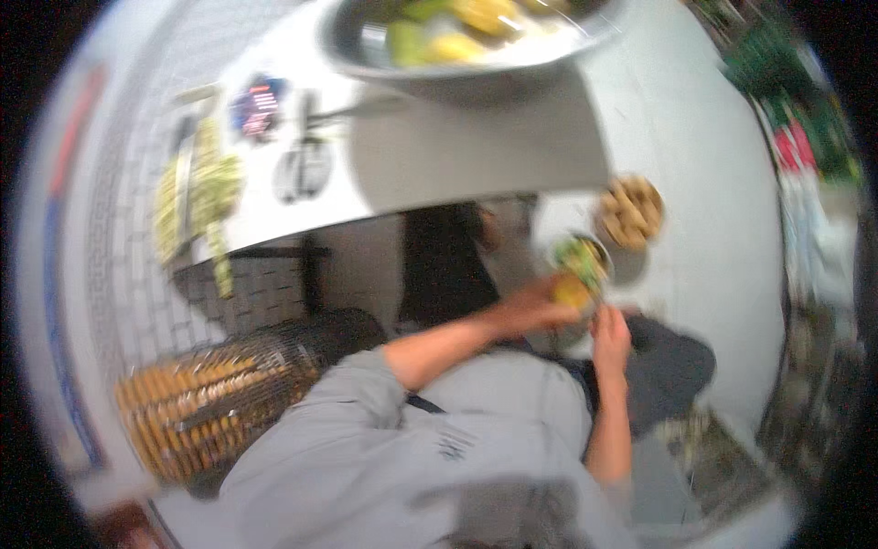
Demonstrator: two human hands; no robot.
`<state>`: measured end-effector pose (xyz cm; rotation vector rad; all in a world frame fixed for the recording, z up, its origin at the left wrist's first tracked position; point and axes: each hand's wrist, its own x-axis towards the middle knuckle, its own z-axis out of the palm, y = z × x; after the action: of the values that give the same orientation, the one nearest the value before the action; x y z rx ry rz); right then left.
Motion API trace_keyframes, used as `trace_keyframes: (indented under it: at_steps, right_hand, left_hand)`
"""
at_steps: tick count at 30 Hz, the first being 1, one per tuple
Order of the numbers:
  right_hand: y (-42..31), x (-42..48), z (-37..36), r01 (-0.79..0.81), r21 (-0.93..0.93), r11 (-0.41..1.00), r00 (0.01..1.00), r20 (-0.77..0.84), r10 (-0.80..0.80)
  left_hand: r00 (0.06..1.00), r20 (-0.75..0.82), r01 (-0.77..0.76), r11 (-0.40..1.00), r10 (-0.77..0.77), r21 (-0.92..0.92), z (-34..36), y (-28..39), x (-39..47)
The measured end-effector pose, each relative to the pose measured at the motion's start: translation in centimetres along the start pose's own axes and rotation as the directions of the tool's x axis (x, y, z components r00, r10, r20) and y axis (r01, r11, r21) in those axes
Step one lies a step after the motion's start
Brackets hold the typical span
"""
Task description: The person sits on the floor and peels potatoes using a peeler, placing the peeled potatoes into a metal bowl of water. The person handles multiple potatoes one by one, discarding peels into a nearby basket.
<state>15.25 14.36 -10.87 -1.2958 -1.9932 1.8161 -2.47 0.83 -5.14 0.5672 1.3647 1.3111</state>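
Note:
My left hand (pixel 552 309) grips a yellow piece of fruit (pixel 571 292), held low before my body. Close by on its right, my right hand (pixel 610 333) has its fingers curled round what looks like a slim tool (pixel 597 303); blur hides its exact kind. Just beyond both hands is a white-rimmed container (pixel 606 264) with green and yellow scraps (pixel 578 256) inside. The fruit overlaps its near side in this view. Past it stands a round holder of tan, elongated pieces (pixel 632 211).
A white table (pixel 329 199) bears a large metal basin (pixel 439 74) of yellow and green produce. To its left lie dark-handled scissors (pixel 302 171), a blue-and-pink item (pixel 257 108) and yellow-green patterned fabric (pixel 199 185). A woven brown-and-black object (pixel 206 405) sits beside my left side.

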Motion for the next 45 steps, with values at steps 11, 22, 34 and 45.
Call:
trace_keyframes:
  at_steps: [11,22,34,45]
  right_hand:
    - [-6.2,-3.3,-1.9,0.583,-0.243,0.775,0.811,0.113,-0.574]
    - [-3.5,-1.4,-0.5,0.374,-0.404,0.835,0.924,0.092,-0.370]
    - [-5.4,-3.3,-2.5,0.540,-0.274,0.796,0.840,0.123,-0.528]
    - [-2.5,-1.3,-2.0,0.117,-0.226,0.967,0.993,0.035,-0.112]
  left_hand:
    - [0.978,-0.048,0.208,0.975,-0.204,0.079,1.5,2.7,-0.4]
    - [0.976,-0.064,0.217,0.957,-0.208,0.193,1.2,1.3,-0.9]
    - [0.986,-0.053,0.164,0.918,-0.155,0.362,0.8,1.3,0.1]
    - [1.000,0.001,0.025,0.891,-0.029,0.453,1.6,1.7,-0.2]
